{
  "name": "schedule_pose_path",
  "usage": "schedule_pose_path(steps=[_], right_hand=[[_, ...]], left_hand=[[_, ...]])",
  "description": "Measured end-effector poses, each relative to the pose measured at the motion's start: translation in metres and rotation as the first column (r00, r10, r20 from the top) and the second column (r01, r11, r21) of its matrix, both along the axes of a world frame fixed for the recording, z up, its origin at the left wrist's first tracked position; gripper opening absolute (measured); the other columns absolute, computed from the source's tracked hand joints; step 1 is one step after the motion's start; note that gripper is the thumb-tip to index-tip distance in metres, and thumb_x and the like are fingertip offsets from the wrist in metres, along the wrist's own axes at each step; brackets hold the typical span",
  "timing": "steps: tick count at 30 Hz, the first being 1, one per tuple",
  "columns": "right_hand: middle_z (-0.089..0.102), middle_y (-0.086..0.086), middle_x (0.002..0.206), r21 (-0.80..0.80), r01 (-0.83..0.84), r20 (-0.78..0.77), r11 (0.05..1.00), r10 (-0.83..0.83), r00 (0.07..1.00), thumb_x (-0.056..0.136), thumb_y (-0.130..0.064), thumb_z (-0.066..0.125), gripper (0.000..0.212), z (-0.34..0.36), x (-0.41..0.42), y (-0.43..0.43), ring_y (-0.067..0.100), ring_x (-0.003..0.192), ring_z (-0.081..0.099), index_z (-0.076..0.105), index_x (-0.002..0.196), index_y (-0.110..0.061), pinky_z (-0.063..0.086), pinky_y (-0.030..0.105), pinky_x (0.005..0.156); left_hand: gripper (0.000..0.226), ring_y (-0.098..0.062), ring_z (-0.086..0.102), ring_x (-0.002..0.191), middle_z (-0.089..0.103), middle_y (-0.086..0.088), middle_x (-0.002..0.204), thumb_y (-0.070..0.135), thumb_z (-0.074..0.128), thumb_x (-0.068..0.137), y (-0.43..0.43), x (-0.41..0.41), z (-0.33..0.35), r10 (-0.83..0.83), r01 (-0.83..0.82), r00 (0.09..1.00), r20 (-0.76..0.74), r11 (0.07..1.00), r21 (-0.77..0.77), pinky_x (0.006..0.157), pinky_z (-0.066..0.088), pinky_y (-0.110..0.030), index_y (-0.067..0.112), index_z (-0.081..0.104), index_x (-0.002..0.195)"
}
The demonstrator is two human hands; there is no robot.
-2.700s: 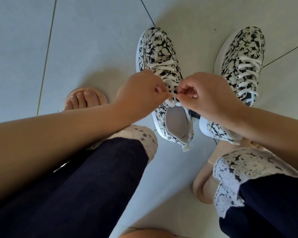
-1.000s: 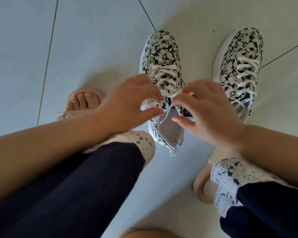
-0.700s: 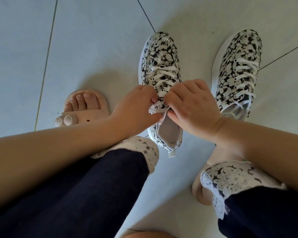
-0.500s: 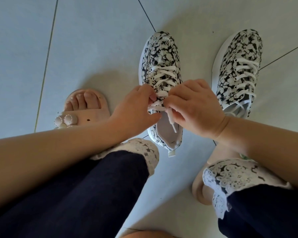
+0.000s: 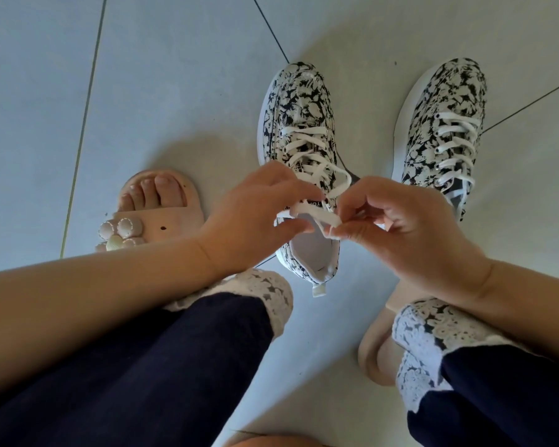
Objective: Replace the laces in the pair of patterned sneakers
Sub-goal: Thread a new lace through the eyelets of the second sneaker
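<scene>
one lace (image 5: 317, 213) between the fingers (image 5: 288, 188)

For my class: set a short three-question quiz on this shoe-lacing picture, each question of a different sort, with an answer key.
1. True or false: the left hand and the right hand both pinch the white lace.
2. Multiple choice: the sneaker below the hands stands on A) a table, B) a tiled floor, C) a box.
3. Short answer: what footwear shows to the left of that sneaker in the picture?

Key: 1 true; 2 B; 3 a sandal, worn on a foot.
</scene>
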State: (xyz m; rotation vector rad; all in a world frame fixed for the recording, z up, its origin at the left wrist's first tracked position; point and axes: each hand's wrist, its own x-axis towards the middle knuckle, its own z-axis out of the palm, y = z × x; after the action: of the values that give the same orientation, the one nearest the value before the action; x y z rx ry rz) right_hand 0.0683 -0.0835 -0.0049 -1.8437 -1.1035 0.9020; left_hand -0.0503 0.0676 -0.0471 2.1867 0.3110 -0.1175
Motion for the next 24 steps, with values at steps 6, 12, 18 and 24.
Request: schedule_pose_path(steps=[6,12,18,24], right_hand=[[0.067,-0.015,0.077,-0.018,-0.039,-0.115,0.999,0.036,0.993,0.078,-0.021,0.068,0.009,0.015,-0.013,-0.004,0.0,0.071,0.067,0.061,0.083,-0.018,0.052,0.012,0.064],[0.05,-0.004,0.05,-0.326,0.16,-0.478,0.932,-0.308,0.823,0.091,-0.009,0.052,0.005,0.013,0.009,-0.007,0.003,0.048,0.044,0.054,0.087,-0.011,0.039,0.011,0.054],[0.049,-0.01,0.045,-0.606,-0.129,-0.052,0.785,0.123,0.991,0.084,-0.04,0.058,0.022,0.01,0.007,0.003,0.002,0.035,0.036,0.054,0.086,-0.018,0.028,0.013,0.037],[0.06,-0.008,0.056,-0.681,-0.299,0.062,0.669,0.459,0.886,0.084,-0.047,0.058,0.027,0.004,0.005,0.011,0.001,0.04,0.046,0.069,0.083,-0.022,0.031,0.014,0.043]], left_hand=[[0.02,-0.01,0.057,0.073,0.066,-0.006,0.081,0.012,0.057,0.076,0.002,0.0,0.009,-0.123,0.139,0.983,0.134,0.983,-0.12,0.063,0.05,-0.031,0.008,0.073,0.087],[0.015,-0.01,0.059,0.075,0.066,0.0,0.076,0.028,0.069,0.073,0.009,0.0,0.029,-0.17,0.163,0.985,0.003,0.941,-0.297,0.072,0.05,-0.024,0.013,0.074,0.073],[0.021,-0.005,0.062,0.089,0.066,0.012,0.09,0.05,0.064,0.066,0.012,0.001,0.023,-0.268,0.158,0.936,-0.227,0.898,-0.41,0.082,0.053,-0.033,0.037,0.067,0.082],[0.016,-0.009,0.067,0.073,0.07,0.002,0.079,0.016,0.069,0.071,0.009,0.001,0.032,-0.127,-0.167,0.914,-0.385,0.748,-0.642,0.069,0.057,-0.023,0.007,0.071,0.084]])
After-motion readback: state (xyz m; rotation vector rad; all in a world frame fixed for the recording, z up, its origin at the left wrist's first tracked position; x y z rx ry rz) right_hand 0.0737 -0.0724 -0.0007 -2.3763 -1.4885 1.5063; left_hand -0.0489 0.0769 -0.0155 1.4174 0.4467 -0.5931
